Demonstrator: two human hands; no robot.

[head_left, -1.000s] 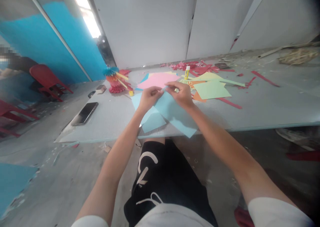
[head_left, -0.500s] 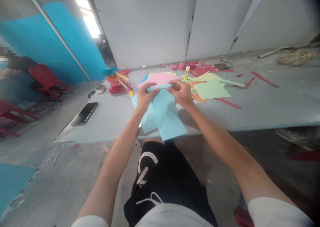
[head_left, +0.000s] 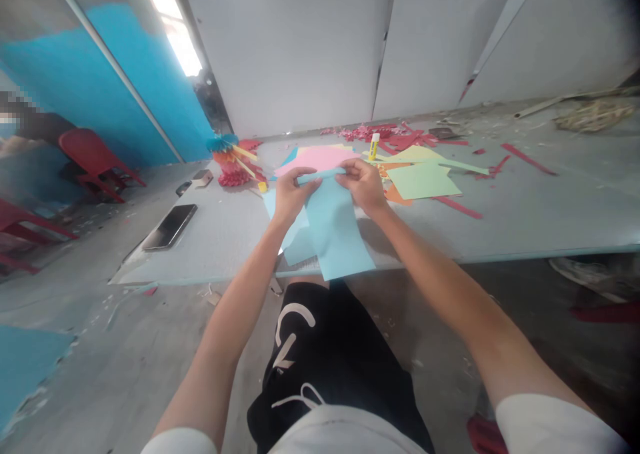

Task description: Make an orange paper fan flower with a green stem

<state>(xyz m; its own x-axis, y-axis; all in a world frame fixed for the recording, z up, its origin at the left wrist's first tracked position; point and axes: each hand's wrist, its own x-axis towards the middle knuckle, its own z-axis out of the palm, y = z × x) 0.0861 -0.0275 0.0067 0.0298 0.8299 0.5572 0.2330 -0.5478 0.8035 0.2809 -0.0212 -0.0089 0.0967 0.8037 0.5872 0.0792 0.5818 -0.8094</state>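
Since the earlier frame, the long light-blue paper sheet (head_left: 334, 231) has swung from its slant across the table to hang straight down toward me, and its top edge now forms a narrow folded band (head_left: 320, 177) between my hands. My left hand (head_left: 295, 197) and my right hand (head_left: 363, 186) both pinch that band, fingers curled over it, with a small gap between the two hands. The sheet's lower end lies on the grey table (head_left: 210, 247), reaching its near edge. A second pale-blue paper sheet (head_left: 295, 244) lies under and just left of it, below my left hand. Just beyond my hands is a stack of paper topped by a pink sheet (head_left: 315, 159). Beyond my right hand stand a yellow-and-white glue stick (head_left: 373, 147) and, nearer, a pale-green paper sheet (head_left: 423, 181) overlapping an orange paper piece (head_left: 397, 196). Red paper scraps (head_left: 367, 134) are strewn farther out past the glue stick. Left of my left hand sits a red-and-yellow paper ornament (head_left: 233, 171), and farther left and nearer me lies a black smartphone (head_left: 169, 227). A red plastic chair (head_left: 95, 164) stands on the floor well beyond the table's left side.
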